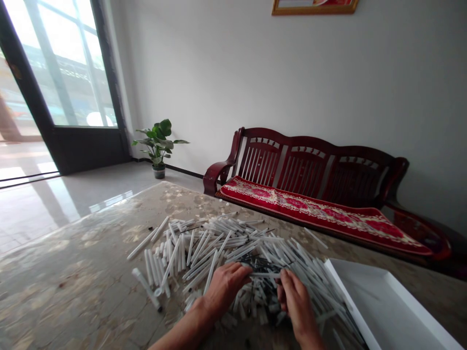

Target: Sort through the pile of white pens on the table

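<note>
Working over the near edge of the pile of white tubes [226,253], we pinch one tube between left hand [223,287] and right hand [297,304], fingers closed on its ends; small dark parts [264,267] lie just beyond, white tray [383,311] right.

I'm looking at white tubes [219,248] with small black bits [263,266] among them, lying on a tabletop [73,272] mottled beige and brown. The box [383,301] is showing plain white, the bench [310,165] dark red-brown, its cushion [321,211] glowing red with pale flowers.
</note>
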Demonstrator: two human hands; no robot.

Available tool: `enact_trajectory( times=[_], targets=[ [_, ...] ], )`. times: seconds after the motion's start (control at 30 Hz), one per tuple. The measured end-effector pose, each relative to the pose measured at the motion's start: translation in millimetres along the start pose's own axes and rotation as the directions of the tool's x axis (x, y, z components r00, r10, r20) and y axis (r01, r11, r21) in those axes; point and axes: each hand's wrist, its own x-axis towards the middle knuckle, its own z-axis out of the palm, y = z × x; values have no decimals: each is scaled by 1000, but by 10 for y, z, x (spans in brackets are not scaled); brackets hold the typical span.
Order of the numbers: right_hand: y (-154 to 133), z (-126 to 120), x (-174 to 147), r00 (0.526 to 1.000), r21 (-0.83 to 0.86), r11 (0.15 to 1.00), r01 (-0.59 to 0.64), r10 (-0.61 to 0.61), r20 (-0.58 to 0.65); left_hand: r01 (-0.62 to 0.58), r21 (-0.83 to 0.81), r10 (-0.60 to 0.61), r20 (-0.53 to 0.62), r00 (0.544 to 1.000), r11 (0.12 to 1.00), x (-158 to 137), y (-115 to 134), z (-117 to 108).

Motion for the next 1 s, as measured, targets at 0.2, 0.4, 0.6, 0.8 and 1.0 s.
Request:
enact_trajectory(
  times=[0.2, 0.4, 0.6, 0.8, 1.0],
  targets=[
    [60, -74, 93, 997, 12, 997, 81, -81, -5, 96, -219, -68, 134, 989, 971, 11, 40, -60],
    [134, -252, 230, 986, 114, 986, 122, -107, -125, 368, -461, -290, 232, 928, 808, 40, -50, -56],
    [145, -119, 178, 991, 131, 985, 112, -100, -93, 212, -381, -203, 63, 977, 900, 99, -29, -43],
    [250, 88, 120, 993, 38, 993, 114, -114, -9, 287, -675, -361, 33, 932, 679, 124, 59, -3],
    [303, 133, 142, 993, -57, 992, 115, -117, -29, 320, -866, -464, 118, 878, 385, 121, 156, 113]
  ],
)
